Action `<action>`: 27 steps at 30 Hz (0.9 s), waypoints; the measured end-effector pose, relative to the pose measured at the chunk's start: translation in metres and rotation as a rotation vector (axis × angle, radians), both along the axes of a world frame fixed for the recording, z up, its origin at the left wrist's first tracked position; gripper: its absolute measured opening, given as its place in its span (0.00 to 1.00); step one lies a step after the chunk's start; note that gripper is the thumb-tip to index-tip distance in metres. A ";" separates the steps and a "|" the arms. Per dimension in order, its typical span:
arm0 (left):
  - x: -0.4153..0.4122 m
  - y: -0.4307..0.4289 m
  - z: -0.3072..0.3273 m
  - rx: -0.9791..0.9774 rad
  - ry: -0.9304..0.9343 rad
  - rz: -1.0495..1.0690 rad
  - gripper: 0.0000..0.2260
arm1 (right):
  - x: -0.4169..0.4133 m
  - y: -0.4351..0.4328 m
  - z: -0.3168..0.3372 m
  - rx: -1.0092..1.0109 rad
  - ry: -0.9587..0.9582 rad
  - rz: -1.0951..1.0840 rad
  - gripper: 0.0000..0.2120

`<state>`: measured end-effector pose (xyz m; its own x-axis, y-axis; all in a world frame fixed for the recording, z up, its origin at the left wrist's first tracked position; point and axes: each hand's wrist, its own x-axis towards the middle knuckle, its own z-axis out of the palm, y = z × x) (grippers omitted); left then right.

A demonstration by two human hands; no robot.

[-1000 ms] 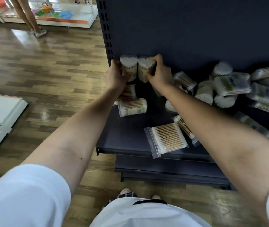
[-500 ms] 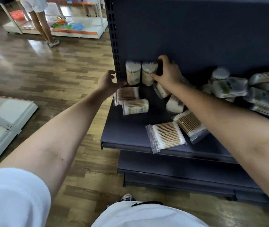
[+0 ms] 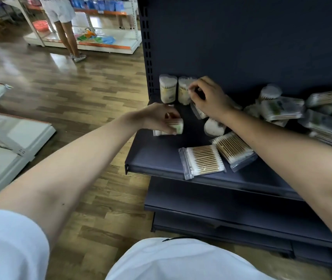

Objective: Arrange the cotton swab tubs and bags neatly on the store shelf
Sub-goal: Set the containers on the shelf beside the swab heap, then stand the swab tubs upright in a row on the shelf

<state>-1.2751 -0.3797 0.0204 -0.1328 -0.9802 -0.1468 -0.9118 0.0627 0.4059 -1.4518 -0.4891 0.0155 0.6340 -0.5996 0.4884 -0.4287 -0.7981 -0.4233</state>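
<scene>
Item, left hand (image 3: 157, 118): we have taken it off the upright tubs (image 3: 168, 88) and lowered it just in front of them. Item, lying tub (image 3: 176, 126), in front of the upright tubs: formerly untouched, now gripped under our curled fingers.

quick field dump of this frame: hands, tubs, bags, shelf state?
left hand: grips lying tub, shelf left end
right hand: fingertips on right upright tub; grip unclear
left upright tub: standing beside it, back left corner
flat bags: two, askew near front edge
pile: jumbled tubs and bags at right, unsorted
</scene>
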 end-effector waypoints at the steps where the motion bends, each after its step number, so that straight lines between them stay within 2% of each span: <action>1: -0.003 -0.001 -0.002 -0.009 0.003 0.007 0.24 | -0.003 0.000 -0.001 0.008 0.004 -0.007 0.10; 5: -0.010 -0.003 -0.007 -0.003 -0.003 0.017 0.25 | -0.024 0.000 -0.003 0.015 0.017 0.001 0.11; 8: -0.016 -0.004 -0.008 -0.013 -0.043 0.015 0.27 | -0.044 -0.004 0.000 0.064 0.017 -0.022 0.16; 10: -0.020 -0.006 -0.005 -0.031 0.036 0.061 0.27 | -0.059 -0.006 0.002 0.103 0.030 -0.016 0.21; 14: -0.028 -0.020 0.001 -0.163 0.334 0.207 0.27 | -0.083 -0.006 -0.003 0.129 0.184 0.036 0.15; 16: -0.031 -0.028 0.002 -0.216 0.391 0.282 0.26 | -0.089 -0.003 -0.008 0.141 0.236 0.062 0.18; 22: -0.035 -0.039 -0.008 -0.224 0.342 0.286 0.26 | -0.091 0.005 -0.019 0.123 0.399 0.106 0.32; 27: -0.030 -0.036 -0.004 -0.212 0.306 0.290 0.19 | -0.088 0.003 -0.021 0.170 0.372 0.090 0.31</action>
<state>-1.3052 -0.4152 0.0164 0.1445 -0.9875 0.0634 -0.7444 -0.0663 0.6645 -1.5394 -0.4864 -0.0050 0.8024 -0.5857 0.1146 -0.5088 -0.7716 -0.3817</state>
